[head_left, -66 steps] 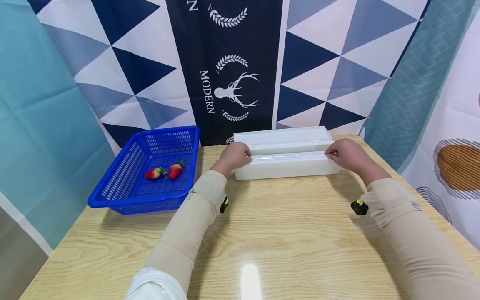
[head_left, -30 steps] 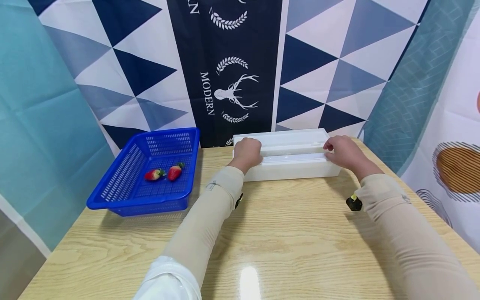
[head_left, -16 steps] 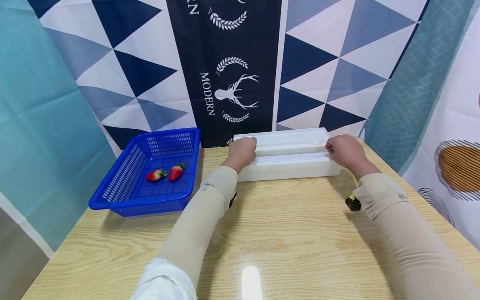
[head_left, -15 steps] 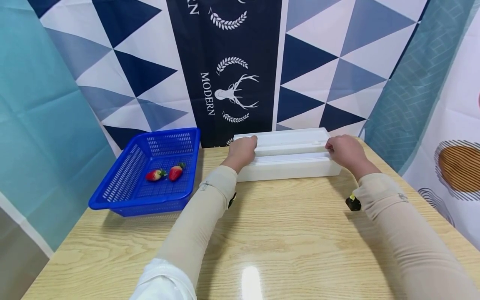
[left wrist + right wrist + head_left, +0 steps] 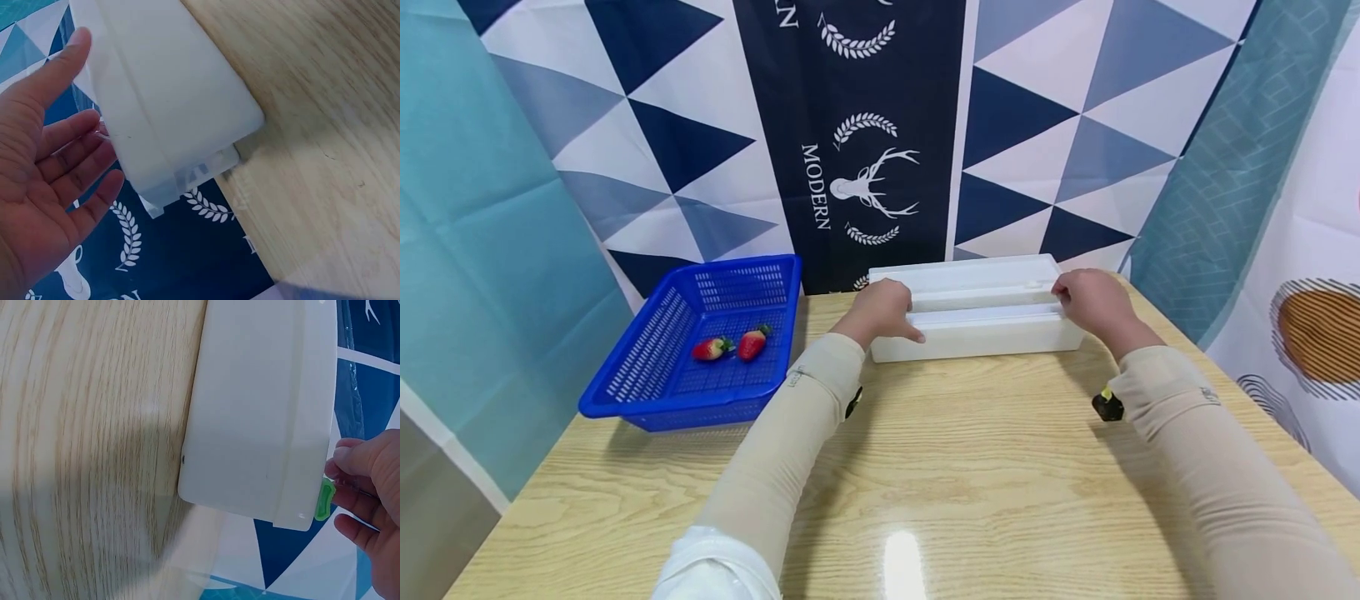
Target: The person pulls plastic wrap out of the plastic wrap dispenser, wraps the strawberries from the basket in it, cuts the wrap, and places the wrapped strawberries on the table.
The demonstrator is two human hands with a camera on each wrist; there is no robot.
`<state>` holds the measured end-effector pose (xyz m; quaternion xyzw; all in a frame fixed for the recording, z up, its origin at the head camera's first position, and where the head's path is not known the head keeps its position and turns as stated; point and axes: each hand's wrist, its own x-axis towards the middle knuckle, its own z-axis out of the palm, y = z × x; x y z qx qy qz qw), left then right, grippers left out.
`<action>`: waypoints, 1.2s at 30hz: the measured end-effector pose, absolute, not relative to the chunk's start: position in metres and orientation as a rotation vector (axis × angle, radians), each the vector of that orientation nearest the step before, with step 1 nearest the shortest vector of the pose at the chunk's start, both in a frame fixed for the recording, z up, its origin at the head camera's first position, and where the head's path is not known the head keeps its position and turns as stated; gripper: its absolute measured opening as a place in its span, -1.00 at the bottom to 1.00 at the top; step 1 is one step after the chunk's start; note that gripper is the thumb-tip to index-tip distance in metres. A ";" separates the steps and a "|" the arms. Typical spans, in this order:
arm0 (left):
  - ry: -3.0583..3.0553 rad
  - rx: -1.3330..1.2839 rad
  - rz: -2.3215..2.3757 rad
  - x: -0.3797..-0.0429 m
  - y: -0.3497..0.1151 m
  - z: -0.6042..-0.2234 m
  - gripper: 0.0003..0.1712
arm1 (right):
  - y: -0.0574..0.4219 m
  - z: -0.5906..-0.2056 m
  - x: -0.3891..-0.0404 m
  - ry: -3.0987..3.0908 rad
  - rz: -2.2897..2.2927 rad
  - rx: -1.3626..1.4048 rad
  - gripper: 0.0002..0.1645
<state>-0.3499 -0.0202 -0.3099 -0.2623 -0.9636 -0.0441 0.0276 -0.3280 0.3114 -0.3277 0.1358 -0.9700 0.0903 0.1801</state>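
Observation:
A long white cling film dispenser lies at the back of the table with its lid tipped back. My left hand is at its left end; in the left wrist view the thumb stands straight and spread, with the other fingers loosely bent beside the edge. A sliver of clear film shows at those fingertips. At the right end, my right hand pinches the edge of the clear cling film between thumb and forefinger. A green tab sits on the dispenser's edge under the right fingers.
To the left, a blue plastic basket holds two strawberries, one lying on its side and another strawberry beside it. The wooden table extends in front. Patterned cloth hangs directly behind the dispenser.
My left hand went right along the dispenser, then came back to its left end, and its thumb has now spread away from the fingers. The right hand stays almost in place.

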 end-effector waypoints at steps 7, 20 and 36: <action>-2.933 -0.729 -0.099 -0.351 -0.019 -0.316 -0.54 | 0.303 -0.325 -0.332 -2.689 0.240 0.339 -0.80; -2.800 -0.557 -0.038 -0.362 -0.018 -0.331 -0.49 | 0.285 -0.310 -0.342 -2.638 0.269 0.268 -0.78; -2.789 -0.561 -0.234 -0.371 -0.027 -0.318 -0.33 | 0.282 -0.290 -0.356 -2.634 0.322 0.228 -0.74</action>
